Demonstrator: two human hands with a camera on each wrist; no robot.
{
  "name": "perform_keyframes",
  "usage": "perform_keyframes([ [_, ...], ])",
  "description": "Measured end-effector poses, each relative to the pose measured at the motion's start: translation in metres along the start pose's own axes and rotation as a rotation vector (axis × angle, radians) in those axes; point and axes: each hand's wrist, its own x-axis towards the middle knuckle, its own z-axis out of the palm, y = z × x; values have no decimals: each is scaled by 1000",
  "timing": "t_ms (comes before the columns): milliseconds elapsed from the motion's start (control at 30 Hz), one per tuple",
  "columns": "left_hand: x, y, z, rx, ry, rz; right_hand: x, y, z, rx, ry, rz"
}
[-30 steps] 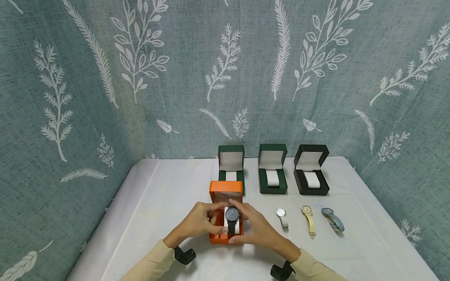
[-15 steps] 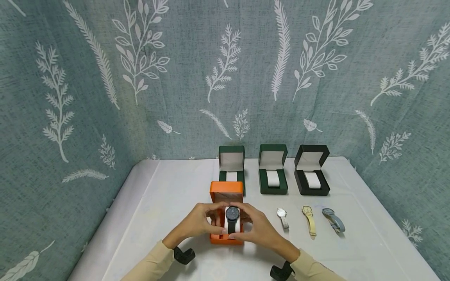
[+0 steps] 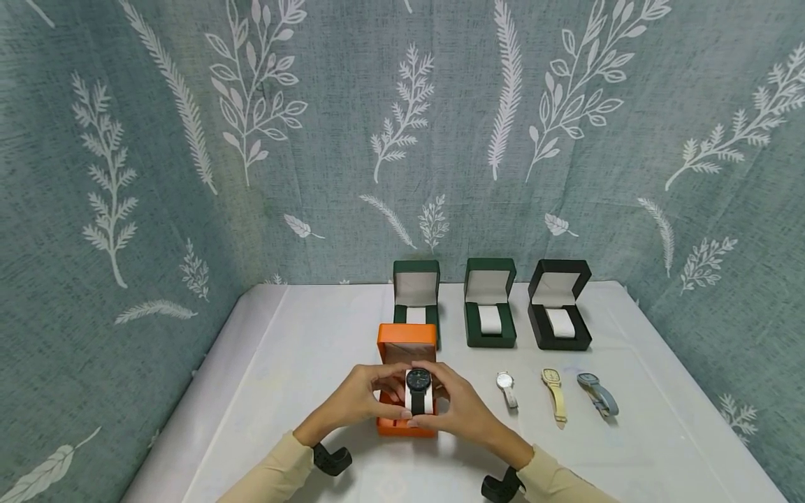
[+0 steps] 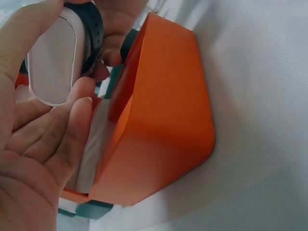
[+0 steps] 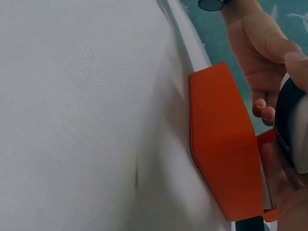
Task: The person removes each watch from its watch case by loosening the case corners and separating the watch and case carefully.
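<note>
A black wristwatch (image 3: 418, 380) is wrapped round a white cushion (image 3: 429, 401), held between both hands over the open orange watch box (image 3: 407, 335). My left hand (image 3: 358, 399) grips the cushion from the left, its thumb and fingers at the oval end, as the left wrist view shows. From the other side my right hand (image 3: 467, 406) grips the same cushion, fingertips along its top and thumb low. In the left wrist view the dark strap (image 4: 91, 31) curves round the cushion, beside the box's orange wall (image 4: 168, 110). Fingers hide much of the box's inside.
Behind stand a green box (image 3: 416, 279) partly hidden by the orange lid, another green box (image 3: 490, 342) and a black box (image 3: 562, 342), all open with white cushions. To the right lie a silver watch (image 3: 505, 381), a gold watch (image 3: 553, 391) and a blue-grey watch (image 3: 597, 392).
The cushion with the black watch has risen slightly between my hands, and the dial is tilted a little further back. The boxes and the other watches have stayed put.
</note>
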Motion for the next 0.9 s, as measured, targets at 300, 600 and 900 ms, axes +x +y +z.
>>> perform_keyframes([
  [300, 0, 1, 1, -4, 12, 13, 0, 3, 0, -91, 19, -54],
  [600, 0, 1, 0, 15, 13, 32, -2, 2, -3, -96, 6, -58],
  [900, 0, 2, 0, -2, 1, 33, -3, 5, -3, -11, -4, -74],
])
